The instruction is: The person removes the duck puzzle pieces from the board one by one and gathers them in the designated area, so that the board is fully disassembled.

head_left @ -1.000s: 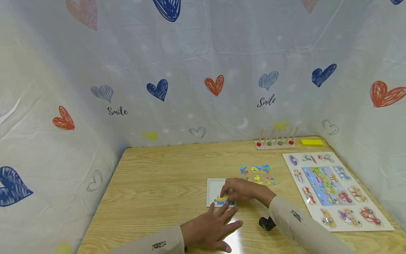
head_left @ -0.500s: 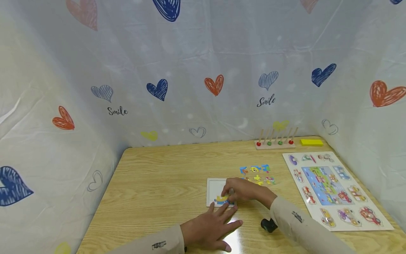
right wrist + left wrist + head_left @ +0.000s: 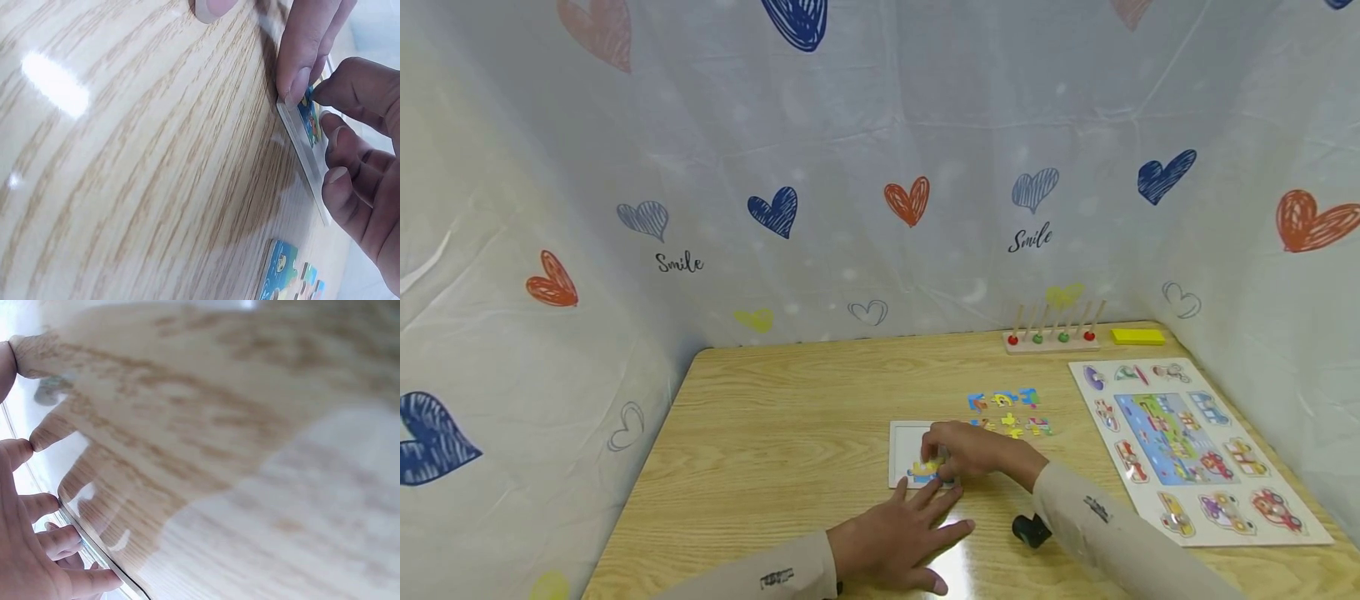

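Note:
A small white puzzle tray (image 3: 892, 454) lies on the table, with joined blue and yellow pieces (image 3: 917, 478) along its near edge. My right hand (image 3: 973, 450) reaches over the tray's right side, thumb and fingers curled at a puzzle piece (image 3: 310, 125) near the corner; the fingers cover part of it. My left hand (image 3: 902, 542) lies with its fingers spread, and the fingertips (image 3: 112, 579) touch the tray's near edge. Several loose puzzle pieces (image 3: 1009, 421) lie in rows just beyond the right hand.
A large vehicle peg puzzle board (image 3: 1093, 400) lies at the right. At the back right stand a wooden peg rack (image 3: 1049, 344) with red and green beads and a yellow block (image 3: 1137, 337). A heart-printed curtain (image 3: 835, 267) surrounds the table.
The right hand's fingers shift slightly over the piece at the tray's near right corner, and its wrist moves a little. The left hand stays at the tray's edge.

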A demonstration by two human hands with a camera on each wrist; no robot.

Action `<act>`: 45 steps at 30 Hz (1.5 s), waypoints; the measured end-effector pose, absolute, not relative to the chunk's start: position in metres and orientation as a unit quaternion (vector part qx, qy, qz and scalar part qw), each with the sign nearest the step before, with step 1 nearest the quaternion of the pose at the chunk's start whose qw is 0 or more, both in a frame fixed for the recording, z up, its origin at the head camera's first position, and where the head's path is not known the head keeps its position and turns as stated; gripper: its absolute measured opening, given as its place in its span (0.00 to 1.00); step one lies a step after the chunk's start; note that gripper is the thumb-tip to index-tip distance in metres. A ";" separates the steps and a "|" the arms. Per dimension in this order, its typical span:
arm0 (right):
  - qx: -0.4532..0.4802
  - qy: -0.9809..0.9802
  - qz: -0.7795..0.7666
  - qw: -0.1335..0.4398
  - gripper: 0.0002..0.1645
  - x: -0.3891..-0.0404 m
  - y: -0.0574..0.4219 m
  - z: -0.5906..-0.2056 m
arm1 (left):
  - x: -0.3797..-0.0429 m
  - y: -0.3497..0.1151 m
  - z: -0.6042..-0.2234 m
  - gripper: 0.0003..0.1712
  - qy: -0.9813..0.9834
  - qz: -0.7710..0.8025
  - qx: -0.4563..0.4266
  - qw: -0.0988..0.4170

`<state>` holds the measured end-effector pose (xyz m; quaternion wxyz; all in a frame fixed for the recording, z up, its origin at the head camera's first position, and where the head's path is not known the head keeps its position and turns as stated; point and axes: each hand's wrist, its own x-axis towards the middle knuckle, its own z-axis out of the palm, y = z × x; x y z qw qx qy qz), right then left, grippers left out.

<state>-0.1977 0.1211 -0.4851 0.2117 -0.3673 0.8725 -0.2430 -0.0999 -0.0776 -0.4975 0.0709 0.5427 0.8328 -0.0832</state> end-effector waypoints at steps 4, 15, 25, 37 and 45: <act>-0.374 0.870 -0.243 0.210 0.07 -0.198 0.120 -0.486 | -0.100 -0.077 -0.498 0.45 0.833 -0.085 0.543 0.069; -0.388 0.866 -0.234 0.212 0.20 -0.199 0.122 -0.488 | -0.100 -0.076 -0.499 0.45 0.830 -0.094 0.547 0.056; -0.386 0.871 -0.209 0.221 0.19 -0.202 0.118 -0.488 | -0.099 -0.076 -0.497 0.45 0.831 -0.095 0.545 0.063; -0.384 0.869 -0.212 0.230 0.15 -0.202 0.111 -0.484 | -0.100 -0.077 -0.496 0.45 0.830 -0.087 0.547 0.067; -0.398 0.842 -0.272 0.241 0.01 -0.208 0.110 -0.488 | -0.102 -0.077 -0.497 0.45 0.829 -0.091 0.548 0.069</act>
